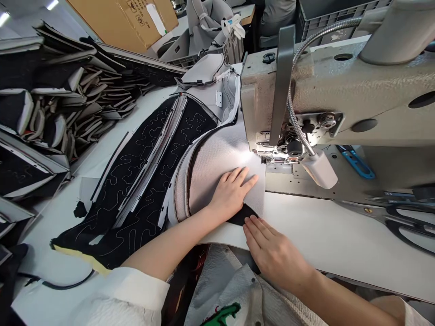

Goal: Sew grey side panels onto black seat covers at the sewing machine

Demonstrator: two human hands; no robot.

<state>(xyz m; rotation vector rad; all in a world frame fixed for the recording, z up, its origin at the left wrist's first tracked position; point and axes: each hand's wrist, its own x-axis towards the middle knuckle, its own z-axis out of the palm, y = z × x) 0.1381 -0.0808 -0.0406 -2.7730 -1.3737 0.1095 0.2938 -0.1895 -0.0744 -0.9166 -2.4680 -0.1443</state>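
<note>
A light grey mesh fabric piece (217, 156) with dark piping lies on the table, its right edge beside the needle area of a beige sewing machine (340, 90). My left hand (231, 192) rests flat on this grey fabric with fingers spread. Below and to the right, my right hand (275, 251) has its fingers pressed together on the edge of a black fabric part (243, 215) at the grey piece's lower corner. Joined pieces of black fabric with wavy stitching (136, 181) spread out to the left.
Stacks of black and grey panels (81, 99) fill the left side. Large scissors (380, 215) and a blue-handled tool (356, 163) lie at the right. A lamp head (320, 170) hangs near the needle. Behind are a cardboard box (125, 22) and a crate (234, 47).
</note>
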